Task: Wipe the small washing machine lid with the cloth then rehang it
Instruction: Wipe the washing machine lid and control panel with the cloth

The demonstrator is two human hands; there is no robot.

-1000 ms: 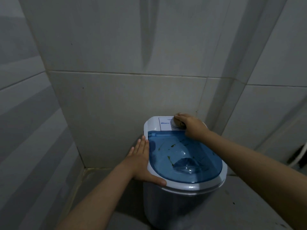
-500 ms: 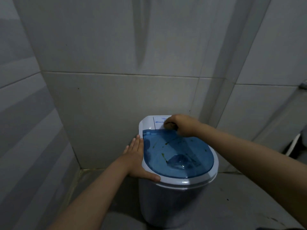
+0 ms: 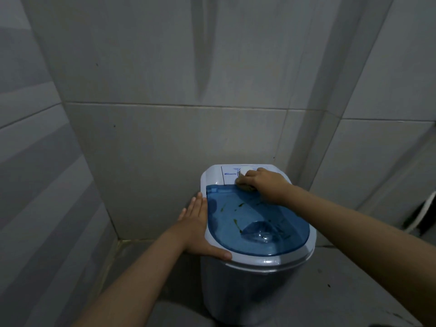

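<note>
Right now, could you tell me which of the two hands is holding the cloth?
The right hand, bunched over the cloth at the lid's back edge; the left hand lies flat against the washer's side.

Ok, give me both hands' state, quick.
Left hand: open, flat against the washing machine rim.
Right hand: closed on the cloth.

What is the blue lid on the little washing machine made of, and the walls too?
The blue lid looks like see-through tinted plastic: smooth and shiny, and you can see the tub through it. The white rim around it seems opaque glossy plastic. The walls look like large glazed ceramic tiles, going by the straight grout lines and soft sheen.
</note>
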